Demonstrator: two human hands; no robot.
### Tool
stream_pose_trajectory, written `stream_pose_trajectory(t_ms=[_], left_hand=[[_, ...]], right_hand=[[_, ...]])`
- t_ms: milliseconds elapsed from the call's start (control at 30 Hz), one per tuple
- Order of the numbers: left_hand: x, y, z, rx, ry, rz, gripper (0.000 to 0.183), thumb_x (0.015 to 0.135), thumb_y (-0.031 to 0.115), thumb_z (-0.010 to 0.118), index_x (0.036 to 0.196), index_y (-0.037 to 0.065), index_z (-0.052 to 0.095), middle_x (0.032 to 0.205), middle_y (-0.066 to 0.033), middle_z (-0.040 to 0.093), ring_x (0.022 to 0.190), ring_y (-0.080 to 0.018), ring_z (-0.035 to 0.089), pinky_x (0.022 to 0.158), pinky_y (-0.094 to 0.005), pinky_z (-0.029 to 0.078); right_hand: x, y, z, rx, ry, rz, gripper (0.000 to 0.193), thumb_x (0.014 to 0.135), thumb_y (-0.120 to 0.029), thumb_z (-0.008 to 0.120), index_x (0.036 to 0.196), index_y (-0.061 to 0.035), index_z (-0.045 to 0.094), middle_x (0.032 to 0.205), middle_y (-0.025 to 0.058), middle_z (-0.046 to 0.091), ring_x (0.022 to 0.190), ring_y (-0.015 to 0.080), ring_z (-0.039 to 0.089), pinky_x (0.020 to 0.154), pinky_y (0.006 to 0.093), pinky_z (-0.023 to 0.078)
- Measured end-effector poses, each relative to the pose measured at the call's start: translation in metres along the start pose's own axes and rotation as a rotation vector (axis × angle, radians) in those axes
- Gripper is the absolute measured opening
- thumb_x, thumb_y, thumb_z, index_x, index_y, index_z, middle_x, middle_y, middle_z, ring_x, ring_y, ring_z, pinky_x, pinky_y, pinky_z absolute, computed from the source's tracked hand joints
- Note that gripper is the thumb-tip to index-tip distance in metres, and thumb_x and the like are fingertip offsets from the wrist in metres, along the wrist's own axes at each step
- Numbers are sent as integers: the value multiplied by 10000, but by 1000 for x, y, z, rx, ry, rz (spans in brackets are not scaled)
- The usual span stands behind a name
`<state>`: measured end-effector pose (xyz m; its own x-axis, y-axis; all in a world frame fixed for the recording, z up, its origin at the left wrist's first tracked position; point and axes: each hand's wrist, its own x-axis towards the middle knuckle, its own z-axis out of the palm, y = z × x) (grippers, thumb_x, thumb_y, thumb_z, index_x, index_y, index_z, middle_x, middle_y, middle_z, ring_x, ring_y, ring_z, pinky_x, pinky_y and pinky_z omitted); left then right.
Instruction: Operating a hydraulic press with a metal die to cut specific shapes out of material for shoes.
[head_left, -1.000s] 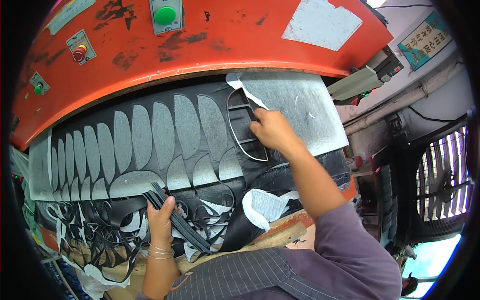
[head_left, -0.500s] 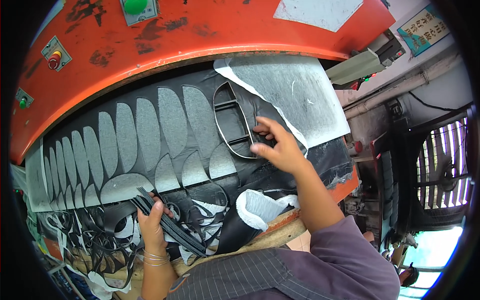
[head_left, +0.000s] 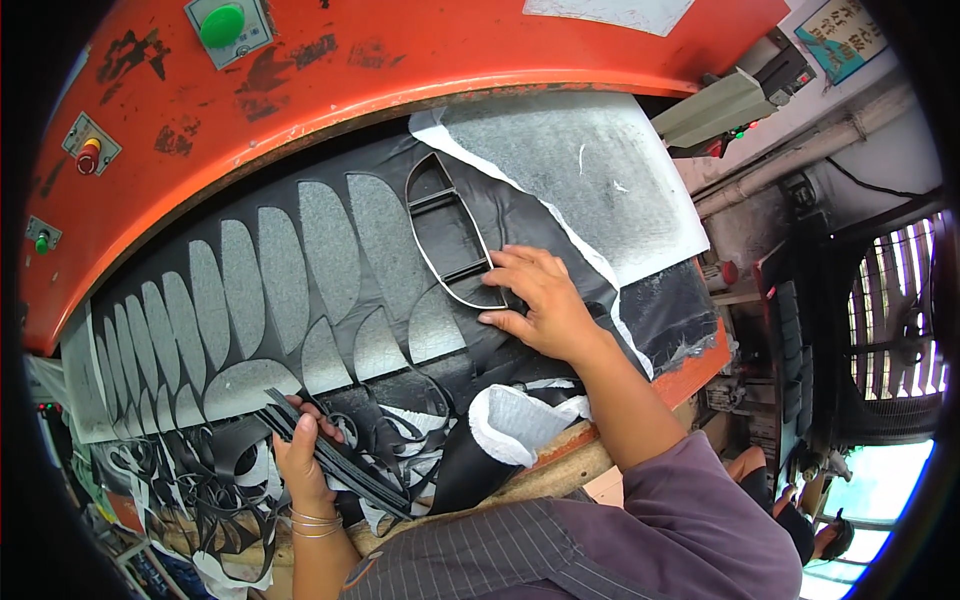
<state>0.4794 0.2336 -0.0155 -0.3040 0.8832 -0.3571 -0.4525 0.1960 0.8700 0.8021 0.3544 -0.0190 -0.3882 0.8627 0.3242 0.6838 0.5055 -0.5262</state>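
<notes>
Orange machine body [head_left: 430, 60] fills the top of the frame, controls at upper left. Below it, a grey-white board [head_left: 600, 190] crosses the middle, bare at upper right.

Black sheet [head_left: 512, 215] covers most of the board, its ragged white edge running from top centre down to right of centre.

Progress, judging by the sheet: left half to centre looks done. Row of tapered cut-out openings [head_left: 385, 245] goes from far left to centre, grey showing through, shorter ones along the lower edge. Left over: an unbroken strip between the last opening and the white edge, under and right of the die. Looks like the minor share.

Scraps [head_left: 205, 490] hang in a tangle at lower left; a curled flap [head_left: 525, 425], black with white underside, sits at lower centre.

Metal cutting die [head_left: 464, 271], half-oval with two crossbars, lies on the sheet just right of the last tall opening.

Right hand [head_left: 545, 300]: fingers and thumb spread at the die's lower right edge, not closed round it; can't tell how firm the contact is.

Left hand [head_left: 305, 455], lower left of centre: thumb and fingers clamp a stack of dark strips [head_left: 362, 477], probably cut pieces seen edge-on.
</notes>
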Motion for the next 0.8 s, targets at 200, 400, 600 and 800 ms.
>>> stream_pose_trajectory(t_ms=[200,400,600,800], left_hand=[[-8,21,26,70,-157,-18,484,769,167,706,1141,27,428,928,-110,536,716,-159,548,629,-293,475],[20,28,61,160,-404,-141,563,759,220,712,1203,-31,473,983,-137,579,678,-131,549,645,-254,450],[66,11,131,366,-485,-51,567,838,262,665,1285,-43,495,846,-53,605,654,-117,553,625,-248,455],[57,19,98,181,-479,-195,386,899,331,586,1127,19,580,847,-96,628,622,-146,573,547,-279,470]], right_hand=[[0,-2,8,-62,82,-41,301,745,-301,759,957,-126,639,1202,74,624,1177,292,514,909,416,395],[-4,-1,10,-76,113,-74,284,724,-293,772,913,-125,641,1171,75,636,1157,288,529,898,406,399],[-2,-5,11,-77,150,-136,265,717,-284,771,882,-120,642,1138,76,647,1120,276,555,873,399,405],[-11,1,3,-82,141,-141,241,725,-263,768,875,-116,648,1126,89,646,1100,284,568,873,405,413]])
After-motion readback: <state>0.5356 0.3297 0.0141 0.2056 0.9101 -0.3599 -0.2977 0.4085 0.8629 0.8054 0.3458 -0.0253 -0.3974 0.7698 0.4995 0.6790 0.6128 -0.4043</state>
